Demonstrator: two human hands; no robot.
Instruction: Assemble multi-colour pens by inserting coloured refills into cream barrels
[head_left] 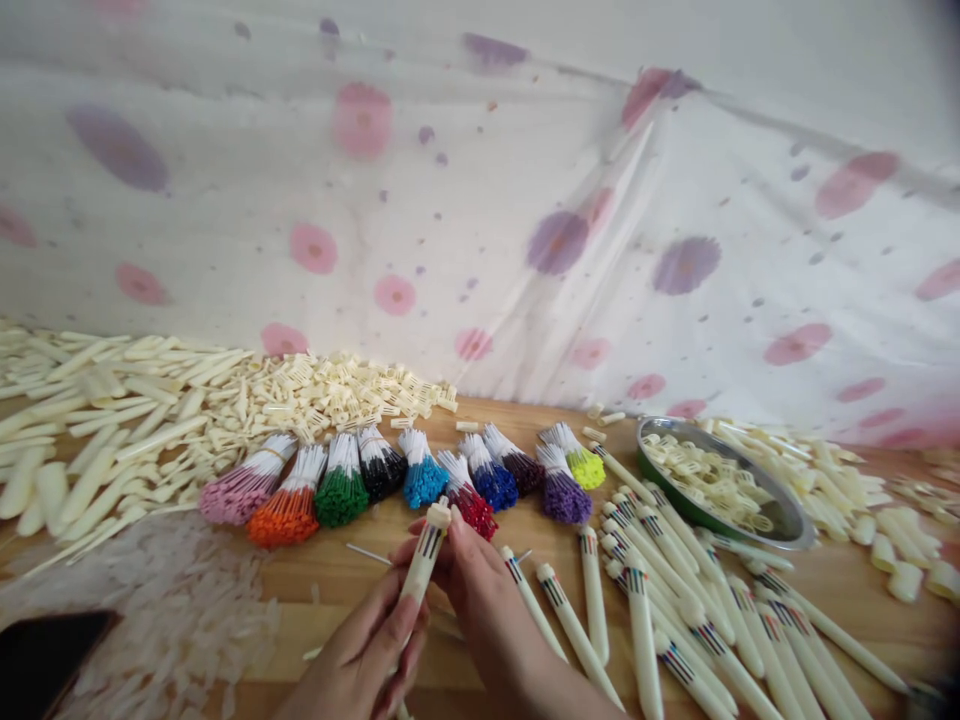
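Note:
A cream multicolour pen stands tilted at the front middle, dark slots showing near its top. Wrapped round its barrel are the fingers of my left hand. My right hand pinches the pen's upper end, its thumb beside the cap and the other fingers partly hidden behind. Just beyond lie bundles of coloured refills, among them red, light blue, orange and purple. Several cream pens with coloured sliders lie to the right of my hands.
Cream pen barrels and small slotted parts are heaped at left and back. Clear plastic pieces and a dark flat device lie front left. A bowl of small cream parts stands right, before a flowered plastic sheet.

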